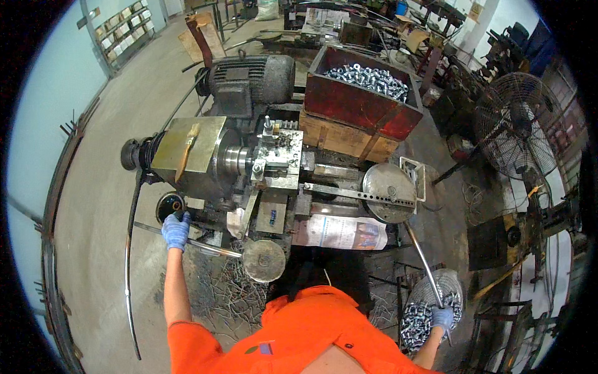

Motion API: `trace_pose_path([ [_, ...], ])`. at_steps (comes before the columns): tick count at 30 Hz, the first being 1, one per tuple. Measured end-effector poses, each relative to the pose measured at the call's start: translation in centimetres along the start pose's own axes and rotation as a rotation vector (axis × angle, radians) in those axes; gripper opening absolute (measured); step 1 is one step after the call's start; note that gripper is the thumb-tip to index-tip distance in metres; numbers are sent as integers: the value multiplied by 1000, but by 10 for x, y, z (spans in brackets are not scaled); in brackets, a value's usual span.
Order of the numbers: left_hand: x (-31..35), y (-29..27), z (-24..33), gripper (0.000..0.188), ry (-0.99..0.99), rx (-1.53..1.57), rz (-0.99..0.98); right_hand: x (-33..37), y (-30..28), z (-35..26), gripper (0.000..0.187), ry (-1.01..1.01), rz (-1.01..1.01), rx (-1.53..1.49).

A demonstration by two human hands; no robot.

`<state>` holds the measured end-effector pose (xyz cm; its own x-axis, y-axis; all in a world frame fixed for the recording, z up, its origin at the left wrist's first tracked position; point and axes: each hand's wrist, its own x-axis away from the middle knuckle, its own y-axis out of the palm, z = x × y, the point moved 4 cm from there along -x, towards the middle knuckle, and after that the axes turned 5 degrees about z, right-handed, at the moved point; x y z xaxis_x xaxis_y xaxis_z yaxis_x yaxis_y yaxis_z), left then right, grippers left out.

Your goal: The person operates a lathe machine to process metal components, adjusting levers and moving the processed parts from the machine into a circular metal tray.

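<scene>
My left hand (175,232), in a blue glove, reaches to the near rim of a small round dark bowl (167,202) left of the lathe. Its fingers are bent together with dark tips; what they hold is hidden. My right hand (442,318), gloved too, is closed around the lower part of a long metal lever rod (422,252). Below that hand is a round basket (436,282) heaped with shiny metal pieces (416,324). In front of me stands the lathe, with its chuck (237,160) and tool carriage (280,159).
A red bin (361,109) full of metal pieces sits on a wooden crate (346,138). A brush (187,153) lies on the headstock cover. The motor (252,79) is behind it. A large fan (520,124) stands right. Metal shavings (233,293) litter the floor.
</scene>
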<state>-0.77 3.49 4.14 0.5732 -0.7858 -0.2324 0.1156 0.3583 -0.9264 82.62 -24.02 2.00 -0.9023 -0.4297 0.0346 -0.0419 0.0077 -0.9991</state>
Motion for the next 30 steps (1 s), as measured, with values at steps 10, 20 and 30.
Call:
trace_pose_path([
  [10,14,-23,23,29,27,-24,38,-8,-16,-147,37,-389,205,76],
  [20,8,0,6,29,-87,179,62,-169,-40,-247,49,-345,257,331],
  [30,30,6,-108,25,-436,1087,419,-88,-17,-295,66,-714,539,10],
])
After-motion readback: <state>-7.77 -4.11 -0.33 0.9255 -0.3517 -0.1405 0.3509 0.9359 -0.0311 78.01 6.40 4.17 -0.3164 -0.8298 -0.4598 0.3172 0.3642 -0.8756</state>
